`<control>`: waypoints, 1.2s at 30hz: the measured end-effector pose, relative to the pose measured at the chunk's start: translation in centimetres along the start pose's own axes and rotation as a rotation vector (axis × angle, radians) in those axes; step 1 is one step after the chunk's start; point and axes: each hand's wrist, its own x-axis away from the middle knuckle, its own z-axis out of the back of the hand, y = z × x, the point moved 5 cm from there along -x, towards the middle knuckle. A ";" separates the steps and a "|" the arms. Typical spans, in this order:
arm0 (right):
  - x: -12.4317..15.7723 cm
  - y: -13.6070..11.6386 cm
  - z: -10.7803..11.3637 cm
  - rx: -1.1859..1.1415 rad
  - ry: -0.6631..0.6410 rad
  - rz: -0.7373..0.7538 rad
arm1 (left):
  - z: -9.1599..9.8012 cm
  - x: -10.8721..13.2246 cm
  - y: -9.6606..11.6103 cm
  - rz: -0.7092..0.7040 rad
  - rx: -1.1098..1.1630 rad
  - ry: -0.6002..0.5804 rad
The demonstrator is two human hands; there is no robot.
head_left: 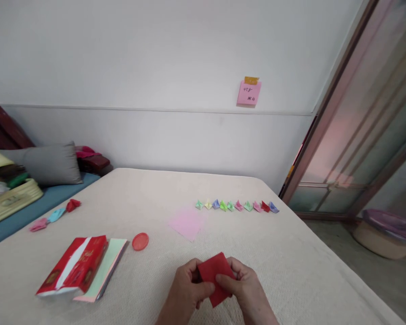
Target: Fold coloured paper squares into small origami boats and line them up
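A red folded square of paper (214, 270) is held tilted on one corner between both hands near the table's front edge. My left hand (186, 289) pinches its left side, the thumb lying across the lower front face. On the other side my right hand (245, 286) grips it, its thumb pressed on the middle of the paper. The fingers behind the paper are partly hidden. Beyond the hands, a thin pink sheet (188, 223) lies flat on the cream-covered table (155, 280).
A row of small folded paper figures (238, 206) stands at the back right. To the left lie a red round lid (140, 241), a red-and-white packet (76, 264) on coloured paper sheets (110, 257), and several folded pieces (56, 215). A pink note (249, 94) hangs on the wall.
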 end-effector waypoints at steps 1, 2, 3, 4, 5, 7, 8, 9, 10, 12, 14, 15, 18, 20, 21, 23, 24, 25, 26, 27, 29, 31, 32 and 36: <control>0.0 0.1 0.0 -0.001 0.009 -0.002 | -0.2 0.0 -0.1 0.011 -0.001 -0.024; 0.1 0.1 0.1 -0.001 0.017 -0.003 | -0.3 0.1 -0.2 0.022 -0.010 -0.038; 0.1 0.0 0.1 0.002 0.025 -0.001 | -0.4 0.1 -0.3 0.031 -0.025 -0.046; 0.2 -0.2 0.1 0.009 0.035 0.005 | -0.4 0.2 -0.3 0.034 -0.046 -0.045; 0.4 -0.5 0.0 0.020 0.046 0.014 | -0.4 0.2 -0.2 0.030 -0.070 -0.038; 0.7 -1.2 -0.1 0.029 0.061 0.029 | -0.3 0.3 0.2 0.011 -0.102 -0.024; 0.8 -1.5 -0.2 0.024 0.063 0.035 | -0.2 0.3 0.4 0.007 -0.108 -0.025; 0.9 -1.9 -0.3 0.022 0.066 0.043 | -0.2 0.4 0.6 0.005 -0.108 -0.029; 1.0 -2.2 -0.3 0.027 0.070 0.054 | -0.1 0.4 0.7 0.007 -0.103 -0.028; 1.1 -2.5 -0.4 0.053 0.069 0.075 | 0.1 0.4 1.0 0.017 -0.085 -0.016; 1.0 -2.6 -0.4 0.074 0.049 0.077 | 0.5 0.4 1.1 0.015 -0.062 0.013; 1.0 -2.5 -0.4 0.070 0.032 0.069 | 0.7 0.4 1.1 0.010 -0.050 0.027; 0.9 -2.4 -0.4 0.035 0.008 0.060 | 1.1 0.1 1.0 -0.016 0.002 0.062; 1.0 -2.5 -0.4 0.015 0.020 0.075 | 1.4 -0.2 0.9 -0.048 0.061 0.075; 1.1 -2.7 -0.3 0.005 0.029 0.085 | 1.5 -0.3 0.9 -0.070 0.093 0.081; 1.2 -2.9 -0.3 -0.010 0.039 0.098 | 1.7 -0.6 0.8 -0.118 0.152 0.091; 1.2 -3.0 -0.2 -0.015 0.039 0.103 | 1.8 -0.6 0.8 -0.146 0.178 0.099; 1.2 -3.1 -0.2 -0.018 0.036 0.107 | 1.9 -0.6 0.9 -0.179 0.199 0.109; 1.2 -3.1 -0.3 -0.019 0.028 0.112 | 2.0 -0.5 1.0 -0.213 0.215 0.116; 1.1 -3.1 -0.3 -0.018 0.017 0.116 | 2.0 -0.4 1.3 -0.248 0.222 0.124; 1.1 -3.2 -0.4 -0.019 0.000 0.128 | 1.9 0.1 1.9 -0.304 0.203 0.137; 1.2 -3.3 -0.6 -0.020 -0.012 0.139 | 1.8 0.7 2.6 -0.342 0.151 0.146; 1.2 -3.3 -0.6 -0.019 -0.017 0.143 | 1.7 0.9 3.0 -0.355 0.118 0.144; 1.3 -3.3 -0.8 -0.014 -0.029 0.154 | 1.4 1.6 3.9 -0.370 0.036 0.098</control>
